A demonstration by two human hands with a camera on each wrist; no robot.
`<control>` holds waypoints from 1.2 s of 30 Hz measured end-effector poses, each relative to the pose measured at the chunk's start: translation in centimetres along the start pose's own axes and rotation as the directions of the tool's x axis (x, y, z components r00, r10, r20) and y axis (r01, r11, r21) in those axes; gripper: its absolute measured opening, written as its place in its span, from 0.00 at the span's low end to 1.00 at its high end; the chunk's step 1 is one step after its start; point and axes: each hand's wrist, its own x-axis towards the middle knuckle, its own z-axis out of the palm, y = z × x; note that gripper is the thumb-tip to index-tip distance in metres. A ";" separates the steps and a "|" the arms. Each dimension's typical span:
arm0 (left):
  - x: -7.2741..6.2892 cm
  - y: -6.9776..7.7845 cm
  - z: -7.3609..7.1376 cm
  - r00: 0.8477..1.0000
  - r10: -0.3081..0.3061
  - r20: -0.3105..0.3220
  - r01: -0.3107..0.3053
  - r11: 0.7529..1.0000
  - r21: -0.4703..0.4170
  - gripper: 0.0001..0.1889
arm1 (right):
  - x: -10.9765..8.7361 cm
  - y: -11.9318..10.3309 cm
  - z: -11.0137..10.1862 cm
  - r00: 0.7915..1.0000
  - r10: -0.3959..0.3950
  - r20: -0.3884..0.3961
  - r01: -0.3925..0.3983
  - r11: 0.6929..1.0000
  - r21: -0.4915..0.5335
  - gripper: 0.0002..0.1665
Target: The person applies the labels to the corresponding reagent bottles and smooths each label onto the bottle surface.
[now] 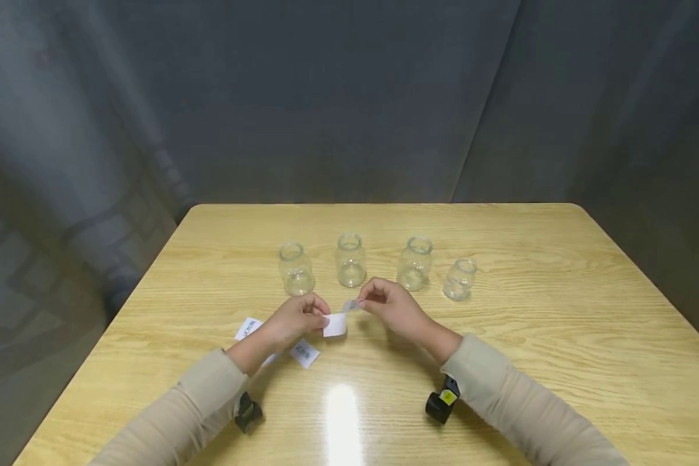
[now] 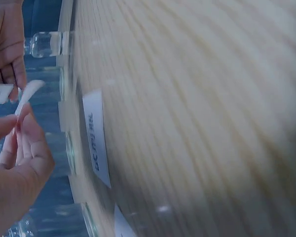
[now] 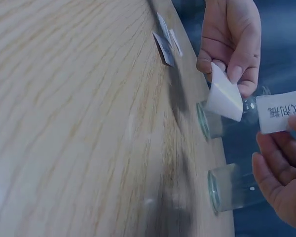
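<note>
Only the head view gives me both beige sleeves (image 1: 177, 411); the left hand (image 1: 294, 318) pinches a curled white slip (image 1: 334, 325), the right hand (image 1: 395, 309) a label (image 1: 351, 305), just this side of the glass jars (image 1: 351, 262). Left wrist: slip nearly edge-on. Right wrist: the label's printed characters, clearest here.

Beneath the right hand (image 1: 393, 309) spreads a wood-grained table (image 1: 559, 304), and over there, beyond that hand, hang dark grey drapes (image 1: 326, 97).

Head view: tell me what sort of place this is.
Probably a staged workspace rather than a lived-in room: a wood-grain table, a dark, cloth-like backdrop behind it, and four glass jars in a rough row.
</note>
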 end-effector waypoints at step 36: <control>0.2 -0.6 -1.0 0.962 0.019 -0.272 -0.038 0.997 -0.065 0.07 | 3.5 1.1 4.3 0.992 0.122 -0.011 -0.119 0.981 0.156 0.08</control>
